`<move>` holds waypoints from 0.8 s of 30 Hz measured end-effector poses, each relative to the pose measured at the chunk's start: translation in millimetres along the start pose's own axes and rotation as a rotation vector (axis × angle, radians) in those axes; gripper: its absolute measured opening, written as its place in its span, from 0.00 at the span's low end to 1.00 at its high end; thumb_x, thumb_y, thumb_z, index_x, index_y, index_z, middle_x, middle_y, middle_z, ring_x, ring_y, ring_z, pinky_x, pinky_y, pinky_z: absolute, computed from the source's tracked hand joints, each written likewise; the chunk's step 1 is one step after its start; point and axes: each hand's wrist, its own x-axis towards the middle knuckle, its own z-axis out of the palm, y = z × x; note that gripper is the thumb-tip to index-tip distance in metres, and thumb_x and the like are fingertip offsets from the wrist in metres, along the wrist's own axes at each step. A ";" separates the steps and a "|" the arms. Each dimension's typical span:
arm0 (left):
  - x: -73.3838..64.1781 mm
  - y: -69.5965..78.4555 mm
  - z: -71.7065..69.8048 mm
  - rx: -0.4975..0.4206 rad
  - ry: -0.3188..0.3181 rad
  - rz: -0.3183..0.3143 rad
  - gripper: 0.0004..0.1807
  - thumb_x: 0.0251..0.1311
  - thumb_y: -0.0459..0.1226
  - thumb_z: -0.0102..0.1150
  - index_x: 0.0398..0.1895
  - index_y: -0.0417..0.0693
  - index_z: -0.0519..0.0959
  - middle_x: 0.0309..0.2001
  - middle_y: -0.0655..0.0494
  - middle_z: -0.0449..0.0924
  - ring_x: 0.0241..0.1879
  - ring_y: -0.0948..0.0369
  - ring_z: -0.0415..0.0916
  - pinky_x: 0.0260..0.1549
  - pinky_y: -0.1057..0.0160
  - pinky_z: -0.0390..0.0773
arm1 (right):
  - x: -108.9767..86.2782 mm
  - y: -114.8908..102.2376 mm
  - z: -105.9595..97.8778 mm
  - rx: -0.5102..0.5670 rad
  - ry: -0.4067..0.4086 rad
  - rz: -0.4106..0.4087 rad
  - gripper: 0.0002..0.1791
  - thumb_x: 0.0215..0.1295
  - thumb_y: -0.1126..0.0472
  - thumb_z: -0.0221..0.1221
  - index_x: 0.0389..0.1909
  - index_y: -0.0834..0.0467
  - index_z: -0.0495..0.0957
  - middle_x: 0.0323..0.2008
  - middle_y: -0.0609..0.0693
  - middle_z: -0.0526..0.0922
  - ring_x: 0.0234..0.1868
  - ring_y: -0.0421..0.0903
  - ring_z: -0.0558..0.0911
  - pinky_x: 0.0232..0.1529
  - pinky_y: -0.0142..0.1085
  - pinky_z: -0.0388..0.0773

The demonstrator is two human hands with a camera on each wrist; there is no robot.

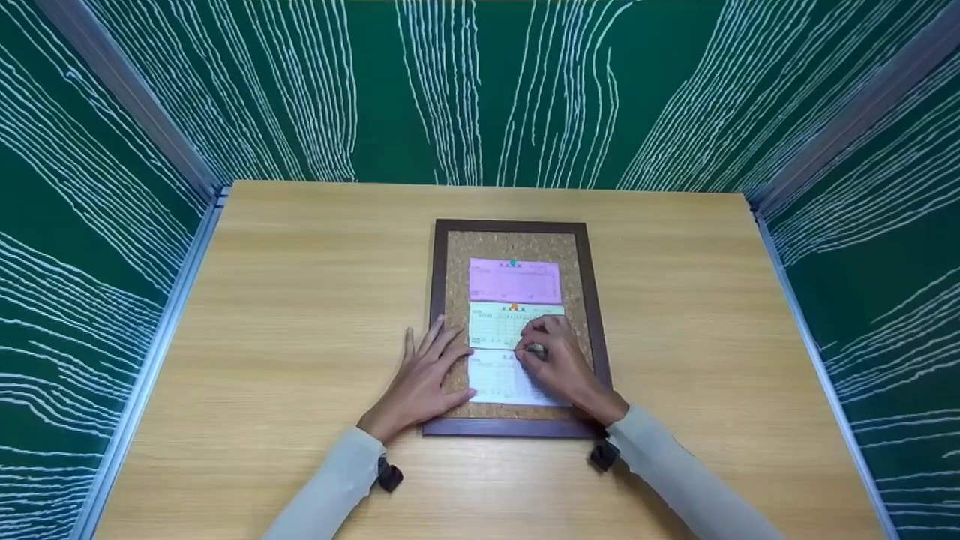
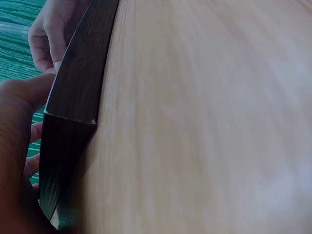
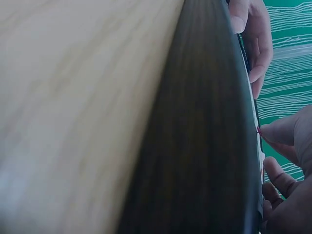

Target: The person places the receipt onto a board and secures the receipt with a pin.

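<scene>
A dark-framed cork board (image 1: pixel 510 244) lies on the table, with three paper slips in a column on it. The pink slip (image 1: pixel 514 281) has a green pushpin (image 1: pixel 513 262) at its top edge; the pale green slip (image 1: pixel 487 330) has an orange pushpin (image 1: pixel 514 306). Below them is a white slip (image 1: pixel 499 382). My left hand (image 1: pixel 431 375) rests with spread fingers on the board's left side, thumb and index fingertip at the white slip's left edge. At that slip's top edge my right hand (image 1: pixel 559 364) pinches a small red pushpin (image 3: pixel 259 130), mostly hidden by the fingers.
The wooden table (image 1: pixel 300 300) extends around the board. Green panels with white wavy lines (image 1: pixel 510 90) stand behind it and at both sides, joined by grey posts (image 1: pixel 127 90). A black wrist camera (image 1: pixel 389 475) sits on each sleeve.
</scene>
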 end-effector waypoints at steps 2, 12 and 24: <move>-0.1 0.3 0.0 -0.002 0.002 0.000 0.37 0.65 0.60 0.72 0.72 0.54 0.80 0.86 0.49 0.61 0.89 0.42 0.41 0.77 0.19 0.32 | -0.3 -0.2 -0.2 -0.006 -0.004 -0.002 0.06 0.67 0.71 0.74 0.33 0.58 0.91 0.48 0.54 0.83 0.56 0.56 0.77 0.61 0.53 0.73; -2.1 -0.6 0.3 0.010 -0.006 -0.010 0.36 0.64 0.59 0.73 0.72 0.55 0.79 0.86 0.50 0.60 0.89 0.43 0.40 0.77 0.20 0.32 | -2.4 -0.1 3.8 -0.015 0.033 -0.047 0.06 0.65 0.73 0.74 0.31 0.60 0.91 0.47 0.55 0.84 0.55 0.57 0.76 0.59 0.54 0.74; 1.0 0.6 -4.7 -0.011 -0.007 -0.017 0.39 0.65 0.59 0.72 0.75 0.55 0.77 0.87 0.49 0.58 0.89 0.42 0.36 0.77 0.19 0.33 | -1.7 7.6 -7.7 -0.023 0.021 -0.088 0.04 0.64 0.64 0.77 0.32 0.59 0.91 0.50 0.55 0.85 0.57 0.57 0.78 0.62 0.51 0.74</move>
